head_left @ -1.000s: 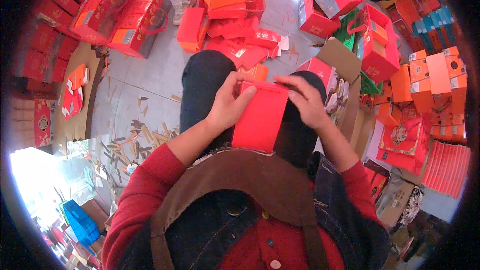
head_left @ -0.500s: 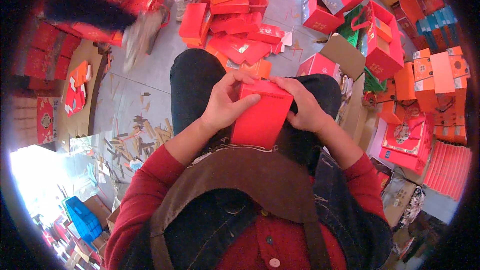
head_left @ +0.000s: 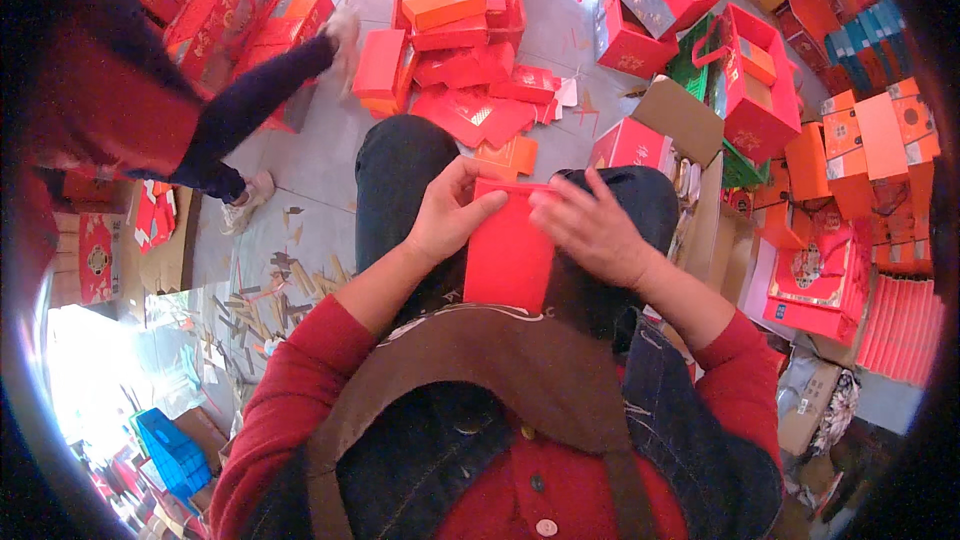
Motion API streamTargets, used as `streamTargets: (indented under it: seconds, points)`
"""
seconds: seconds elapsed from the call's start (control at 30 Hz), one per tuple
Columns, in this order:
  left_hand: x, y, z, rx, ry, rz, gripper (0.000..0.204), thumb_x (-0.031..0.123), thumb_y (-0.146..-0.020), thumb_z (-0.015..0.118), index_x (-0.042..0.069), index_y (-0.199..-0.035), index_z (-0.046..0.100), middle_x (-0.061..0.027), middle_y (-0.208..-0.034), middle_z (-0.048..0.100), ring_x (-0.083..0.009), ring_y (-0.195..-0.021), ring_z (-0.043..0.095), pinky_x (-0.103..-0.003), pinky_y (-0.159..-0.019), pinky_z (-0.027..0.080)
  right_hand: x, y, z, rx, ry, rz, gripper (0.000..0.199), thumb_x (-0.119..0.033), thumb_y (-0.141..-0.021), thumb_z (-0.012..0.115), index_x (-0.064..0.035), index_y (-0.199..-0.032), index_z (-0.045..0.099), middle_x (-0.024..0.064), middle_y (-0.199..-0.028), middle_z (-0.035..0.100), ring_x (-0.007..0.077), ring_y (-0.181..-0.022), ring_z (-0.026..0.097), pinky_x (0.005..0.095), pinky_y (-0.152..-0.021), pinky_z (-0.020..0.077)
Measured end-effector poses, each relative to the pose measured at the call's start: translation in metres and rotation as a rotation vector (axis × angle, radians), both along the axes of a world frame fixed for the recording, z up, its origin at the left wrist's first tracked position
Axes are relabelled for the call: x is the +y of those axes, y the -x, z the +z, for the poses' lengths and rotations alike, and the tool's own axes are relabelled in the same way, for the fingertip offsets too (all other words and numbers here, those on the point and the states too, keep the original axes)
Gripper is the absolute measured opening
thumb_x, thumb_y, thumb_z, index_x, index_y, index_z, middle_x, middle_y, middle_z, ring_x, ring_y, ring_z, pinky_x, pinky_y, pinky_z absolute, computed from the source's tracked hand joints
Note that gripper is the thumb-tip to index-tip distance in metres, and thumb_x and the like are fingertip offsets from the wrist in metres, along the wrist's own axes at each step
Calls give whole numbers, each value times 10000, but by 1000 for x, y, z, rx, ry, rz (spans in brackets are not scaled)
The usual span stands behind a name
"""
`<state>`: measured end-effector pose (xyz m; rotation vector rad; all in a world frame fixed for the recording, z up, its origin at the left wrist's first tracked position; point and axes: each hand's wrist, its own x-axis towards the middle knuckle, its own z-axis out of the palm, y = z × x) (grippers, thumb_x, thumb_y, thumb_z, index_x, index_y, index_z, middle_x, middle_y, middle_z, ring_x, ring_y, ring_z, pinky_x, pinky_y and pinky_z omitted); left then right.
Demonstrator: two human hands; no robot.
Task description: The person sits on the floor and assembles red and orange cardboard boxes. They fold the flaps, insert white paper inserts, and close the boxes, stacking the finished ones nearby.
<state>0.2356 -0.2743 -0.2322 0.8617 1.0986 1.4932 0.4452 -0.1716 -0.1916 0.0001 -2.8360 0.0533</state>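
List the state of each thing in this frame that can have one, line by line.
red flat box: held upright over the lap, top edge gripped by both hands
left hand: closed on the box's upper left edge
right hand: fingers on the box's upper right edge
red gift bag: standing open
cardboard box: flap open

The card [head_left: 510, 250] is a flat, plain red piece of stiff paper, roughly rectangular, with no print showing on the face turned up; it stands tilted over the person's lap, between the two knees, its long side running toward the body; its top edge is folded or bent over slightly; the left hand [head_left: 450, 215] grips its upper left edge, thumb on the face; the right hand [head_left: 590, 225] presses on its upper right corner, fingers [head_left: 545, 202] spread along the top.
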Motion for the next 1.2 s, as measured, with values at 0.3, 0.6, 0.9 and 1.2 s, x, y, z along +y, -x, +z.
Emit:
streamTargets:
  seconds: [0.3,0.6,0.9,1.2]
  points:
    - [23,32,-40,-279,288,59,342,259,-904,526,40,-1161,473,-104,-1082,573,-172,-946,569,-316,-836,463,18,33,-43,74,193,124,492,-189,-752,603,-100,-1220,480,68,-1308,479,233,-1201,467,579,-1040,237]
    - [31,50,2,-392,130,-101,542,561,-904,378,114,-1199,466,-67,-1088,591,-195,-944,585,-356,-675,492,36,85,-27,590,1815,-449,357,-130,-816,530,-16,-1153,501,90,-1093,571,205,-1001,576,361,-886,456]
    - [32,35,-22,-227,219,103,352,237,-875,585,-9,-1101,473,-110,-908,627,-176,-666,619,-259,-568,506,18,107,-47,392,1965,-680,396,-369,-891,538,-29,-1092,504,92,-981,620,182,-788,641,302,-628,541]
    - [35,33,-28,-317,322,98,362,176,-879,565,38,-1194,450,-97,-1052,595,-194,-852,618,-314,-661,522,19,107,-71,411,1761,-654,370,-342,-896,564,-22,-1070,497,65,-890,622,125,-640,591,234,-506,475]
